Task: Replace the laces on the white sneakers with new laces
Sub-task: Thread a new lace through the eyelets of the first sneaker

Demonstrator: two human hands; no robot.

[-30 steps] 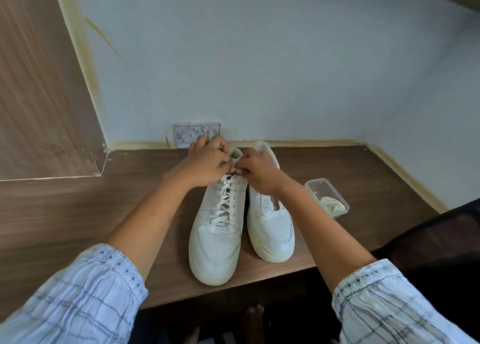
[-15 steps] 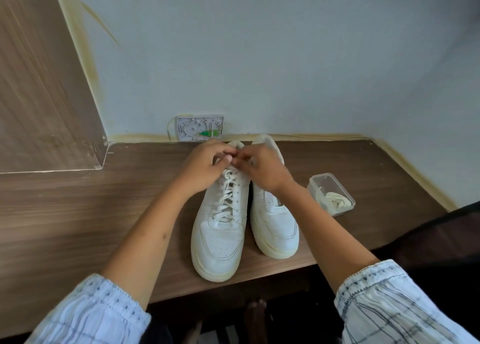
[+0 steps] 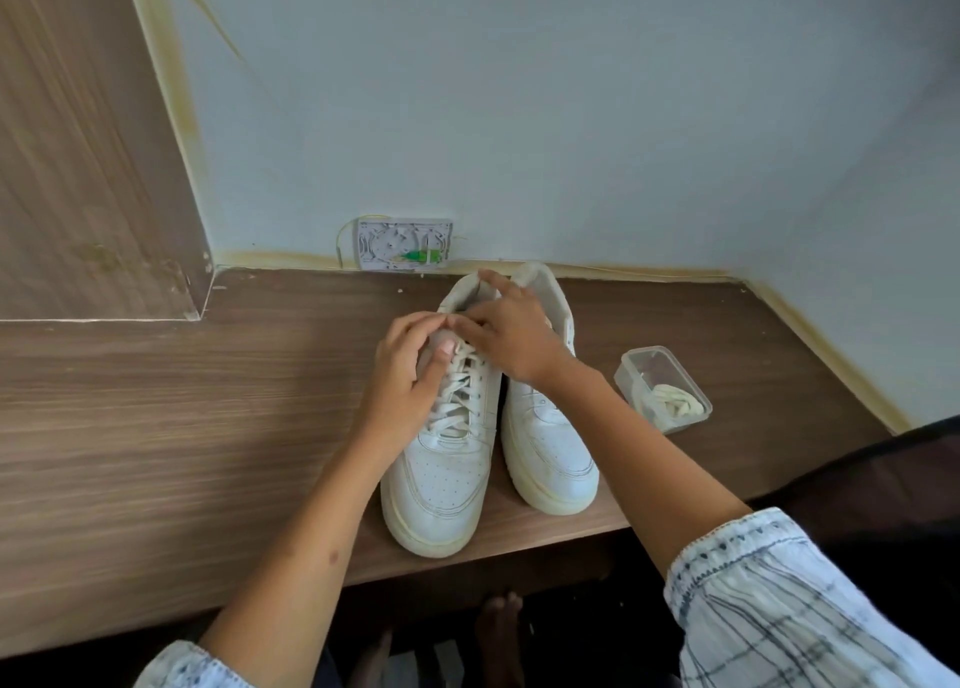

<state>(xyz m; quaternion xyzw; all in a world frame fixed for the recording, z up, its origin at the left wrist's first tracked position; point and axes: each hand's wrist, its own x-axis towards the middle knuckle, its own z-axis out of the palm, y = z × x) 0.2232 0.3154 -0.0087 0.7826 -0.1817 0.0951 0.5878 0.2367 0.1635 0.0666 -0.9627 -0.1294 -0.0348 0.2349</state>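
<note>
Two white sneakers stand side by side on the wooden desk, toes toward me. The left sneaker is laced with a white lace. The right sneaker shows no lace on its visible part. My left hand curls over the top of the left sneaker's lacing, fingers bent at the tongue. My right hand meets it there, fingertips pinching at the top of the lace, one finger reaching to the collar. What exactly the fingertips hold is hidden.
A small clear plastic box with a coiled cream lace inside sits right of the sneakers. A wall outlet plate is behind them. A wooden panel rises at the left. The desk's front edge runs just below the toes.
The view has tilted so the sneakers sit lower in frame. Both hands stay at the top of the left sneaker's lacing; the right hand's finger now stretches toward the collar.
</note>
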